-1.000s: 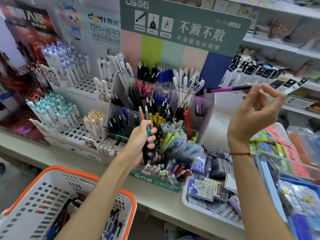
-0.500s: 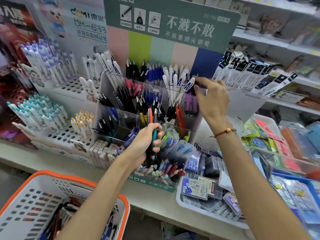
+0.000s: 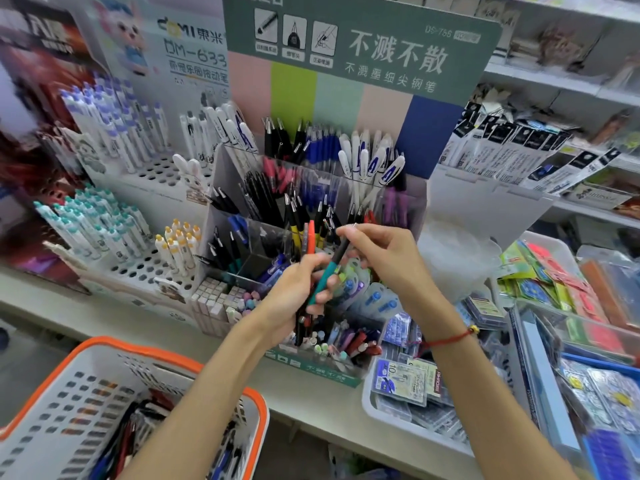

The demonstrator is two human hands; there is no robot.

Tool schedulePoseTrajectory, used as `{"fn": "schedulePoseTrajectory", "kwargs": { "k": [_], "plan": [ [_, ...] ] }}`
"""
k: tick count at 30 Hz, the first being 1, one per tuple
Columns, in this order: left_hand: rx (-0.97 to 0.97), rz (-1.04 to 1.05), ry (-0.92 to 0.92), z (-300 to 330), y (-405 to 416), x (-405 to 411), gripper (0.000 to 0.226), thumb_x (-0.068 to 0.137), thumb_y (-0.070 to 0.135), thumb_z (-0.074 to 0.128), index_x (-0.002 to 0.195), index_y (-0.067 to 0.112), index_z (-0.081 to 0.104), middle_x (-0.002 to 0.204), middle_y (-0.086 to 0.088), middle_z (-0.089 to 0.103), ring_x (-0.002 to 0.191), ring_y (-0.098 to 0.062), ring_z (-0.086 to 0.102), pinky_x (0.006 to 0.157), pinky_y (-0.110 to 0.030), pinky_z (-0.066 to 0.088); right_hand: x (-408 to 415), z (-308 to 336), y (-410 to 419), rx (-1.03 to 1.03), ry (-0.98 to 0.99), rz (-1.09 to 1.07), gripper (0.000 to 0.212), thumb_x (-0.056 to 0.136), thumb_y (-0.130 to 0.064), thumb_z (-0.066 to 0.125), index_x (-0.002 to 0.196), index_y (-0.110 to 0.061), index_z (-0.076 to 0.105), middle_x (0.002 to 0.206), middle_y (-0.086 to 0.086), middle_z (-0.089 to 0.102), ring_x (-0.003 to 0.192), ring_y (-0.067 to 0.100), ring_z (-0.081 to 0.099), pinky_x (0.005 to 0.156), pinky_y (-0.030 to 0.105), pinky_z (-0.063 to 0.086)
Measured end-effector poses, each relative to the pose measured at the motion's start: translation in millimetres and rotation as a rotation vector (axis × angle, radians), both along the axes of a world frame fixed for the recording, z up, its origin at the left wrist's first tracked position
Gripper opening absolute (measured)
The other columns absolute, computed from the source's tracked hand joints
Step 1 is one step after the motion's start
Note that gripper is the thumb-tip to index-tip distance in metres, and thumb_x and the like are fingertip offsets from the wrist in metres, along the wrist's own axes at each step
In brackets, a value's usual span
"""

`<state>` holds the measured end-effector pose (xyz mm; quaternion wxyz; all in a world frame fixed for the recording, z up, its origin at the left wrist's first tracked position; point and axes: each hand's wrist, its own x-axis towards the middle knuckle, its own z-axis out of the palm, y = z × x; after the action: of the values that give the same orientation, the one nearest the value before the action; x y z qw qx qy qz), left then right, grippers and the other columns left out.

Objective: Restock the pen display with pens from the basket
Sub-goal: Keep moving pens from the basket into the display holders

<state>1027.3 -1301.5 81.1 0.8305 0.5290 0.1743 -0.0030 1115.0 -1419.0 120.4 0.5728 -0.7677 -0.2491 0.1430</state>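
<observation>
A tiered clear pen display [image 3: 412, 199] stands on the shelf, its compartments holding black, blue, pink, purple and white pens. In front of its lower tiers my left hand [image 3: 294, 299] grips a bundle of pens, among them an orange one [image 3: 311, 237]. My right hand [image 3: 384, 258] pinches the top end of a teal-and-black pen [image 3: 329, 271] that sticks up out of that bundle. The white basket with an orange rim [image 3: 145, 351] sits at the lower left with several more pens lying in it.
White peg racks of pens [image 3: 138, 265] stand left of the display. A white tray of refill packs [image 3: 398, 382] sits to the right, with coloured packets [image 3: 540, 282] beyond it. Store shelves [image 3: 571, 91] run behind.
My right hand put the purple pen into the display's far right compartment, then came down to my left hand and took hold of the teal pen's top. The left hand stayed put.
</observation>
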Motion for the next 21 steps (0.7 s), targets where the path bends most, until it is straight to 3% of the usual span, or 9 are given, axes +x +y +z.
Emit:
{"fn": "schedulePoseTrajectory", "kwargs": {
  "k": [2,4,8,11,13,17,21],
  "plan": [
    [0.031,0.137,0.056,-1,7,-4,0.028,0.104,0.030,0.039,0.102,0.014,0.061,0.065,0.007,0.067,0.051,-0.005,0.058,0.038,-0.014,0.037,-3,2,3,0.167,0.051,-0.073,0.015,0.096,-0.020,0.059,0.096,-0.021,0.074,0.084,-0.004,0.072,0.070,-0.001,0.063,0.065,0.014,0.052],
    [0.056,0.278,0.117,-7,19,-10,0.027,0.104,0.031,0.040,0.103,0.017,0.063,0.070,0.006,0.072,0.053,-0.005,0.064,0.040,-0.015,0.043,-5,6,8,0.287,0.020,-0.202,0.016,0.097,-0.018,0.058,0.103,-0.018,0.072,0.087,-0.003,0.072,0.076,0.003,0.065,0.069,0.016,0.054],
    [-0.041,0.542,0.153,-28,53,-32,0.026,0.105,0.026,0.039,0.107,0.010,0.059,0.044,0.012,0.038,0.031,0.000,0.028,0.031,-0.012,0.019,-16,1,35,0.340,-0.177,-0.258,0.017,0.094,-0.013,0.063,0.109,-0.014,0.071,0.095,0.000,0.074,0.086,0.008,0.070,0.080,0.021,0.056],
    [-0.282,0.622,0.129,-35,72,-53,0.026,0.103,0.027,0.037,0.080,0.016,0.045,0.042,0.010,0.030,0.027,0.000,0.021,0.026,-0.013,0.015,-28,-16,71,0.178,-0.415,-0.143,0.019,0.093,-0.014,0.065,0.110,-0.010,0.072,0.098,0.001,0.074,0.087,0.005,0.069,0.082,0.022,0.056],
    [-0.389,0.640,0.097,-39,80,-66,0.027,0.097,0.026,0.036,0.072,0.018,0.036,0.048,0.008,0.030,0.027,-0.001,0.022,0.025,-0.011,0.014,-30,-34,102,0.034,-0.531,-0.049,0.020,0.093,-0.017,0.065,0.110,-0.008,0.073,0.096,0.002,0.075,0.085,0.009,0.070,0.080,0.029,0.058],
    [-0.416,0.551,0.097,-40,83,-87,0.026,0.094,0.025,0.030,0.069,0.017,0.033,0.056,0.004,0.033,0.028,-0.001,0.022,0.025,-0.011,0.016,-33,-61,153,-0.239,-0.591,0.086,0.020,0.095,-0.021,0.060,0.110,-0.011,0.070,0.097,0.010,0.074,0.091,0.029,0.068,0.077,0.045,0.055],
    [-0.401,0.525,0.101,-42,89,-101,0.018,0.093,0.017,0.031,0.074,0.016,0.035,0.060,0.003,0.036,0.031,-0.002,0.025,0.025,-0.013,0.017,-35,-76,174,-0.527,-0.659,0.174,0.019,0.096,-0.020,0.057,0.110,-0.008,0.054,0.096,0.015,0.068,0.092,0.038,0.062,0.069,0.042,0.049]
  ]
}}
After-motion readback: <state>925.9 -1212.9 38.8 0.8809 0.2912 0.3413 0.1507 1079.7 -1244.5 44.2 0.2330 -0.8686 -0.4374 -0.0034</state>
